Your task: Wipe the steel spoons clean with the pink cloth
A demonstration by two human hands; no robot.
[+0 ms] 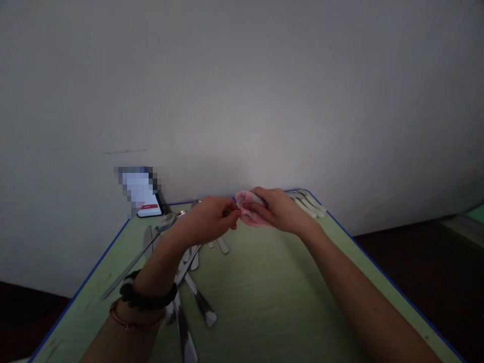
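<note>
Over the far part of the table, my right hand (278, 209) is closed around a folded pink and white cloth (249, 199). Close beside it, my left hand (209, 219) is pinched shut with its fingertips at the cloth's left edge. What those fingertips hold, if anything, is too small and dark to make out. Whether anything lies inside the cloth is hidden. Under and around my left forearm lies a loose pile of metal cutlery, with a long-handled spoon (130, 267) and a table knife (147, 242) at its left.
Several white-handled pieces of cutlery (308, 204) lie at the table's far right corner. A phone (141, 194) with a lit screen leans at the far left corner. The green table (264, 302) has a blue edge and stands against a pale wall (242, 101).
</note>
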